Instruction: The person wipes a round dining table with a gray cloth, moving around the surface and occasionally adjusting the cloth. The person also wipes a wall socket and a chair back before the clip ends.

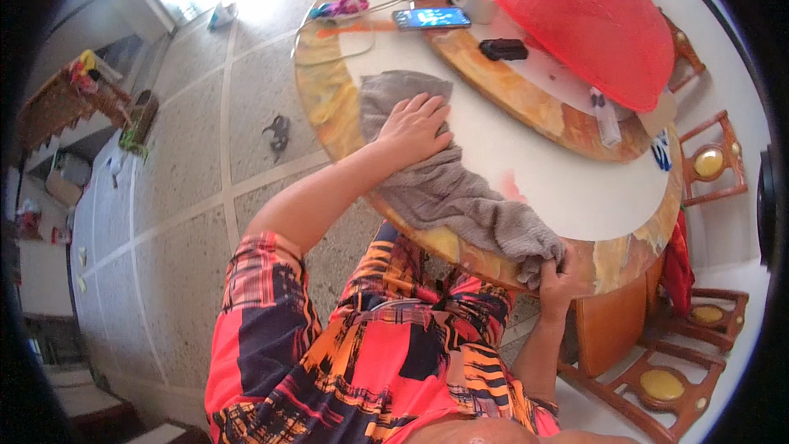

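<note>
A grey plush cloth (431,191) lies bunched along the near edge of a round table with a white top and a marbled rim (607,271). My left hand (419,126) rests palm down on the cloth's far, flatter part, fingers slightly spread. At the cloth's other end, by the rim, my right hand (558,274) pinches a gathered corner between thumb and fingers. Between my hands the cloth is wrinkled, and part of it lies over the marbled rim.
On the raised turntable (548,117) sit a red mesh food cover (592,24), a white mug (478,5) and a black object (503,49). A lit smartphone (431,18) lies near cables. Wooden chairs (662,385) stand right; sandals (278,134) lie on the floor.
</note>
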The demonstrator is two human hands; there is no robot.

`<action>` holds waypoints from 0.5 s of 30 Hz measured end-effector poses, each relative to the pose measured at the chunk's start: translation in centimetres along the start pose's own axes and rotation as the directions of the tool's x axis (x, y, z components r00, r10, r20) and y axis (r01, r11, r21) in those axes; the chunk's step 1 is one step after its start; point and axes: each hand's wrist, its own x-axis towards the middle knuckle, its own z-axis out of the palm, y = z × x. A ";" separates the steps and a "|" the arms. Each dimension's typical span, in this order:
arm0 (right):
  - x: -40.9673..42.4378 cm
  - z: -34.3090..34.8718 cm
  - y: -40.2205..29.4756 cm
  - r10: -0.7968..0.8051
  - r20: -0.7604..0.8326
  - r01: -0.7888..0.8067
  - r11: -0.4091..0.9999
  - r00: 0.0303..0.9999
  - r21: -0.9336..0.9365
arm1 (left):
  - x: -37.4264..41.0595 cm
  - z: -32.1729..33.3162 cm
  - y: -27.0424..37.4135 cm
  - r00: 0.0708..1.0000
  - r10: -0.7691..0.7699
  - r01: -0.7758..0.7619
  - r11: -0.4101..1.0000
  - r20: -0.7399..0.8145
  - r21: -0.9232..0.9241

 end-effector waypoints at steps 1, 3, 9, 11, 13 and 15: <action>0.1 0.1 0.0 -0.044 -0.014 0.044 0.999 0.999 -0.006 | 0.0 -0.1 0.1 1.000 -0.006 0.005 1.000 0.006 0.002; 0.2 -1.2 2.5 0.045 0.006 -0.045 0.999 0.999 0.002 | 0.2 -0.3 0.3 1.000 -0.001 0.001 1.000 0.010 0.006; 2.5 -2.8 -1.4 0.332 -0.326 -0.089 0.809 0.885 0.581 | 1.0 0.2 3.2 0.994 -0.088 0.079 0.988 -0.067 -0.134; 3.6 -4.9 -2.0 0.482 -0.453 -0.092 0.754 0.750 0.651 | 1.1 0.7 4.8 0.992 -0.087 0.069 0.980 -0.088 -0.189; 3.8 -8.1 -0.4 0.347 -0.509 0.046 0.791 0.787 0.610 | 1.5 1.7 6.5 0.992 -0.044 0.016 0.974 -0.119 -0.227; 3.8 -10.5 0.2 0.174 -0.605 0.103 0.913 0.777 0.395 | 2.0 1.9 8.5 0.991 -0.033 -0.009 0.953 -0.133 -0.302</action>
